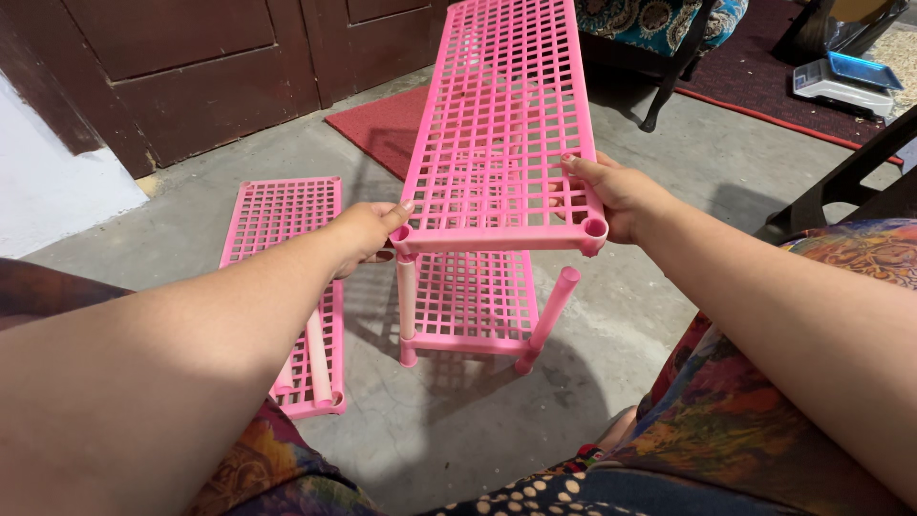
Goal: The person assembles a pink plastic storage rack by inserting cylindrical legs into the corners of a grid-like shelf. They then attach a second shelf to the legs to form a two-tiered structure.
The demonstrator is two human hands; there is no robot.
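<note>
Left hand (pixel 368 234): grips the near left corner of the top pink shelf (pixel 501 115).
Right hand (pixel 616 196): grips its near right corner.
Shelf: held over the lower shelf (pixel 475 296) on the floor (pixel 611 334).
Tip: keep it flat; line each corner hole over its post (pixel 552 311).
Spare shelf (pixel 282 215): lies flat, left.

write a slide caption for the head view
Both hands, left hand and right hand, hold a pink grid shelf over a lower shelf with posts.
</note>
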